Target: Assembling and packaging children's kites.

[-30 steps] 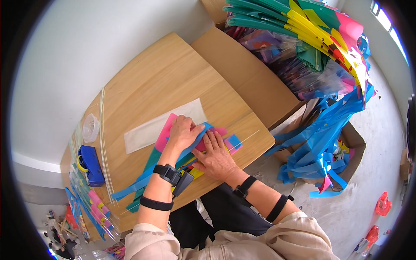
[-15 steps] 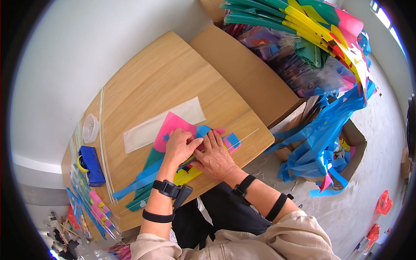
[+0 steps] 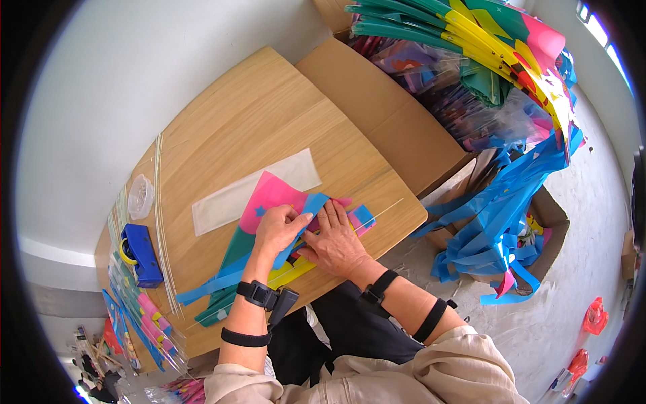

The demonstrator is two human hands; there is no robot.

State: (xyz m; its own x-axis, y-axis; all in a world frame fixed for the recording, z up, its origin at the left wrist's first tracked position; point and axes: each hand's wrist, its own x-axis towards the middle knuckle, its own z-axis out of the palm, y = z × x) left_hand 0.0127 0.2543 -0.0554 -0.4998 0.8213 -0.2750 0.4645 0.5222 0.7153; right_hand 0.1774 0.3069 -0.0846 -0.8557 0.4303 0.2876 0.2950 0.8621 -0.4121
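A folded kite (image 3: 270,191) of thin pink, green and yellow sheet lies near the front edge of the wooden table. My left hand (image 3: 274,232) is closed over it, thumb and fingers pinching a blue ribbon (image 3: 315,201). That ribbon bends toward the fingertips of my right hand (image 3: 336,246), which rests flat on the folded sheet with its fingers stretched out. A thin rod sticks out past the kite's right end. Behind the kite lies a flat white sleeve (image 3: 259,191), partly covered by its pink corner.
On the table's left are a blue tape dispenser (image 3: 142,256), a clear plastic bowl (image 3: 140,197) and long thin rods (image 3: 157,215). A cardboard box (image 3: 383,108) adjoins the right edge, with bundled kites (image 3: 498,47) beyond it. Blue ribbons (image 3: 494,215) hang over another open box.
The blue ribbon now shows more clearly as a raised, bent strip between my hands. My left hand has shifted slightly downward; my right hand stays nearly in place.
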